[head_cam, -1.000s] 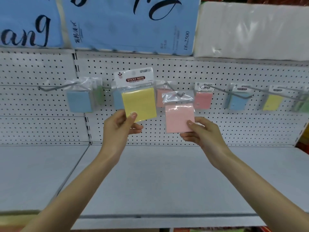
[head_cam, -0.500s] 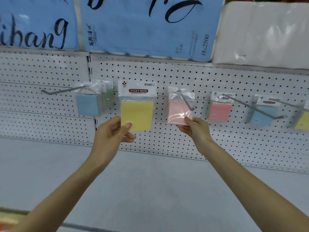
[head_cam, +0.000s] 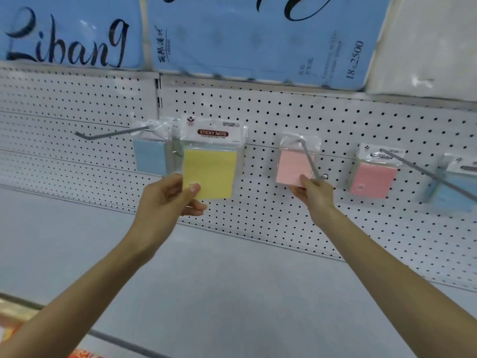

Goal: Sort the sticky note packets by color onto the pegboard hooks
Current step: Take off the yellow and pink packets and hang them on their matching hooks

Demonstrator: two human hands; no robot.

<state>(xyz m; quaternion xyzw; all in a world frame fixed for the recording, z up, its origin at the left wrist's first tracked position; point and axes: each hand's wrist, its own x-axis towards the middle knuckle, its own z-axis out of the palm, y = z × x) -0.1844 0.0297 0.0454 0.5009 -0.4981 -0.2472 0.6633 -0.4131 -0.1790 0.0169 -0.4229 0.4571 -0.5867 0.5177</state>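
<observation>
My left hand (head_cam: 169, 200) pinches the lower corner of a yellow sticky note packet (head_cam: 210, 169) with a white "STICKY NOTE" header, held up in front of the pegboard (head_cam: 284, 120). My right hand (head_cam: 311, 193) pinches the bottom edge of a pale pink packet (head_cam: 293, 165) that hangs far back on a grey hook (head_cam: 309, 161). A blue packet (head_cam: 151, 156) hangs on the hook to the left. Another pink packet (head_cam: 373, 178) and a further blue packet (head_cam: 454, 188) hang to the right.
A long grey hook (head_cam: 111, 134) sticks out at the left, its front part bare. Another long hook (head_cam: 426, 171) crosses the right packets. A grey shelf (head_cam: 206, 267) lies below the pegboard. Blue tissue packs (head_cam: 245, 37) and a white pack (head_cam: 426, 45) sit above.
My right hand has pushed the pale pink packet along its hook toward the pegboard. The yellow packet in my left hand has stayed in front of the board. The view has shifted left and closer.
</observation>
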